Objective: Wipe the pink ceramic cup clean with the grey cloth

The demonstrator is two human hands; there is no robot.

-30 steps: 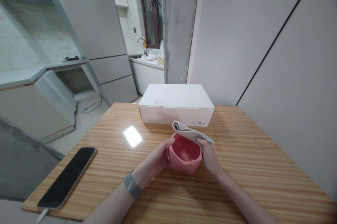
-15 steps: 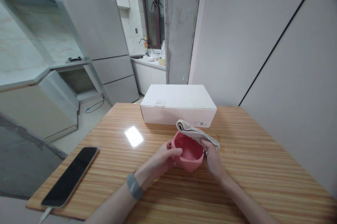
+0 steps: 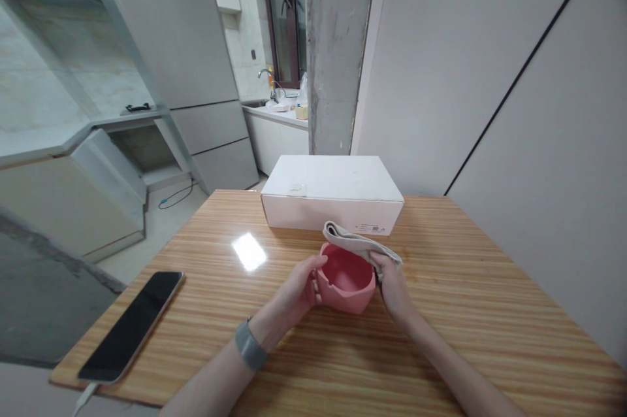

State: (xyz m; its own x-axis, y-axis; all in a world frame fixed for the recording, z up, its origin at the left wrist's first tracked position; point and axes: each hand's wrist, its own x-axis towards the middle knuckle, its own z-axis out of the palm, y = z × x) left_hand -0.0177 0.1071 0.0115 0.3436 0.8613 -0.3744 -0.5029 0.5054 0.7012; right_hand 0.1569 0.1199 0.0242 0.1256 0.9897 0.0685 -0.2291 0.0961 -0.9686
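Observation:
A pink bowl (image 3: 345,285) stands on the wooden table (image 3: 465,312) in front of me. My left hand (image 3: 294,296) grips the bowl's left rim, thumb over the edge, fingers closed round the side. My right hand (image 3: 392,286) is closed on a folded beige cloth (image 3: 355,242) and presses it against the bowl's far right rim. The cloth lies partly over the rim. A grey band sits on my left wrist.
A white cardboard box (image 3: 333,198) lies just behind the bowl. A black phone (image 3: 131,327) with a cable rests near the table's left front corner. Beyond the table stand a grey fridge (image 3: 171,57), a concrete pillar (image 3: 337,44) and a kitchen counter with a tap.
The bowl was tipped and turned slightly between my hands and the cloth slid a little along its far rim. My left thumb shifted on the rim. Both grips held.

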